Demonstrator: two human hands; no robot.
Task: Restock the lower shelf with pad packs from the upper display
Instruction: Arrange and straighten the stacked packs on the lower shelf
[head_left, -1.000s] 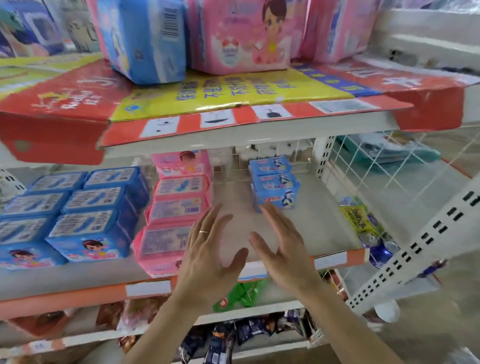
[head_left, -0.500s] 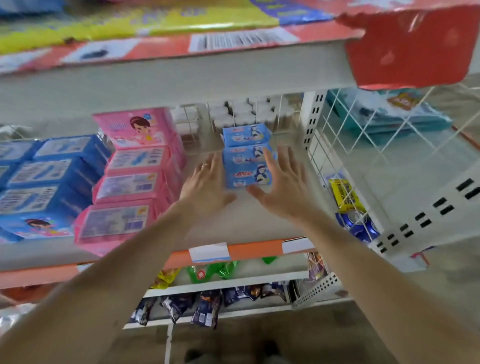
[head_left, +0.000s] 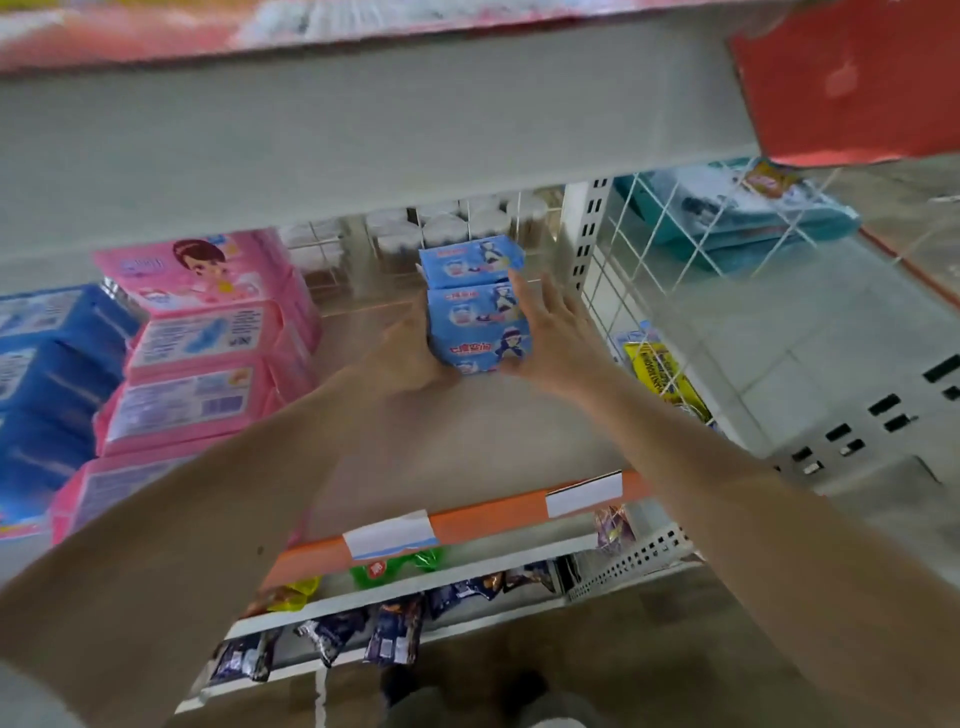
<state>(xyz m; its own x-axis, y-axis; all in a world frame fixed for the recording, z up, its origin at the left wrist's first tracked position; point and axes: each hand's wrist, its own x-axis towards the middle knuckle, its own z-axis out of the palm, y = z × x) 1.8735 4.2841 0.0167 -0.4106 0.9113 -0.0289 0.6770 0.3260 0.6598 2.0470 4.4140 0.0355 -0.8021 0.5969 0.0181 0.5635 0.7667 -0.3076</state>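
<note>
Item: row of three small light-blue plastic pad packs (head_left: 475, 306), sitting far back on grey metal lower shelf (head_left: 467, 441). Left hand (head_left: 410, 353) and right hand (head_left: 556, 338) are pressing its sides, fingers straight, clasping the front pack between them.

Little print is legible. The nearest light-blue pad pack (head_left: 480, 349) in the far stack carries red Chinese characters across its front, too blurred to make out. The pink pack (head_left: 189, 340) on the left shows a barcode panel with unreadable print. The white shelf-edge labels (head_left: 584, 494) look blank.
</note>
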